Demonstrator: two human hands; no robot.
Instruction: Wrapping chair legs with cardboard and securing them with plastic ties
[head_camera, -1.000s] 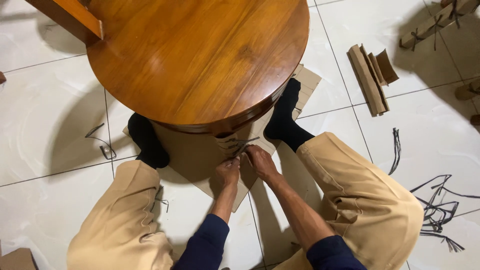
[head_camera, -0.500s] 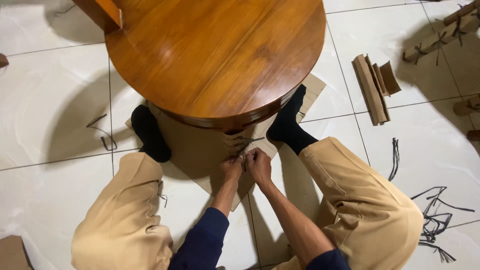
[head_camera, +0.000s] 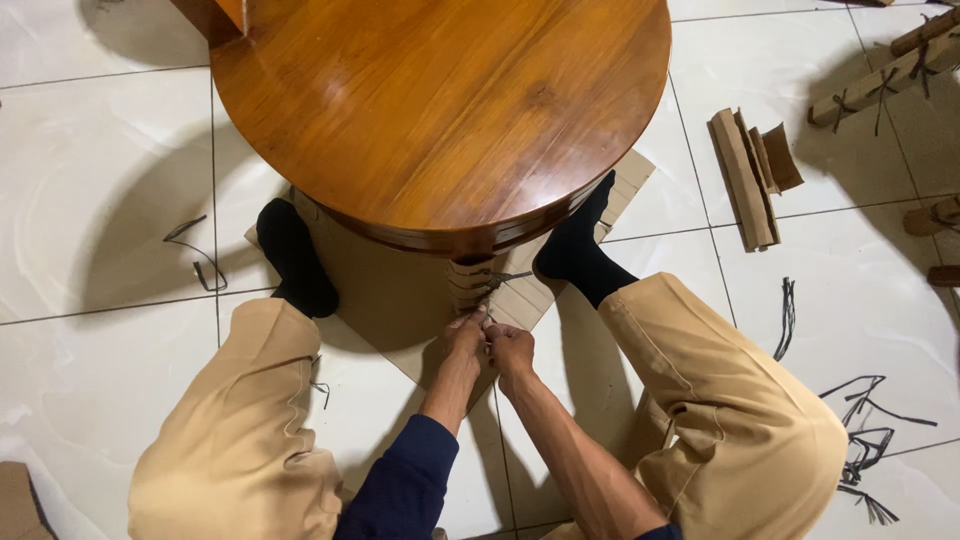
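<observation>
Dark cord (head_camera: 497, 279) on the cardboard-wrapped table leg (head_camera: 470, 275) — just above both hands (head_camera: 490, 338)

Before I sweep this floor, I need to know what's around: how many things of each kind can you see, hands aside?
Round wooden table: 1
Flat cardboard sheet under the table: 1
Folded cardboard bundle lying loose: 1
Tied cardboard-wrapped pieces at the far right: at least 1, others cut off by the edge
Patches of loose black string: 3
Total: 7 at least

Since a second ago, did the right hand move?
Yes. The right hand slid back toward the person, away from the cardboard-wrapped table leg, and now sits beside the left hand.
</observation>
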